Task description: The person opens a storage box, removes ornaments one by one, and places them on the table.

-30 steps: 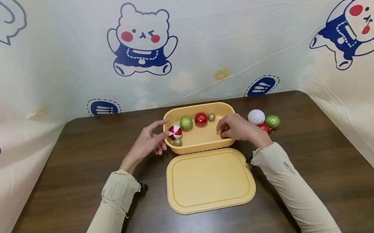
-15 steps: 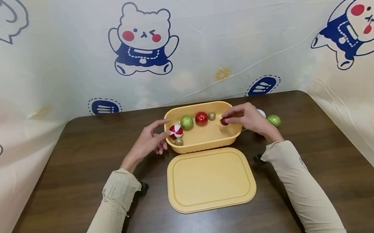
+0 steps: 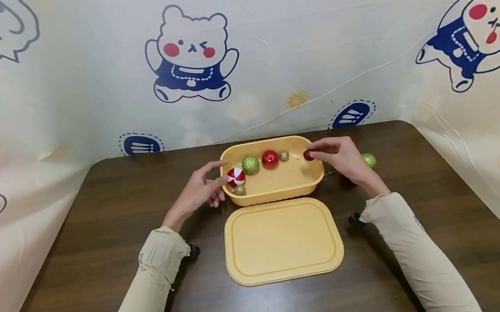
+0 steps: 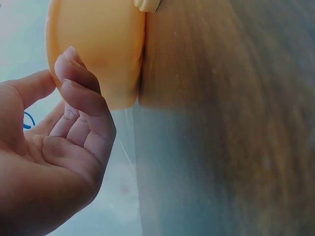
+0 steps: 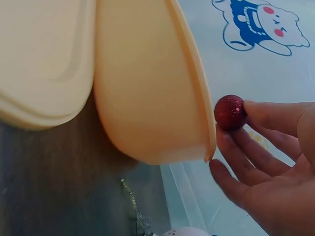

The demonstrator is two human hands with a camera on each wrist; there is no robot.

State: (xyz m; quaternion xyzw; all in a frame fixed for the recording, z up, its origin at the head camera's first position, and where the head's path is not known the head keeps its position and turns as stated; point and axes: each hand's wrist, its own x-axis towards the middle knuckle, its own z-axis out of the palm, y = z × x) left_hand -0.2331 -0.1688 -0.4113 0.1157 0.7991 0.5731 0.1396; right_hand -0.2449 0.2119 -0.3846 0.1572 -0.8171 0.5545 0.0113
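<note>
Pinched between thumb and fingers of my right hand is a small dark red bauble, held up at the right end of the yellow plastic box. My left hand holds the box's left end, its thumb and index finger at the rim. Inside the box lie a red-and-white striped bauble, a green glitter bauble, a shiny red bauble and two small gold ones, one beside the shiny red, the other near the front left corner.
The yellow lid lies flat on the brown table, just in front of the box. Right of the box, partly behind my right hand, are a green bauble and a white one. A patterned cloth hangs behind.
My right hand has lifted the dark red bauble from low in the box and drawn it rightward to the right rim. My left hand has stayed at the left end.
</note>
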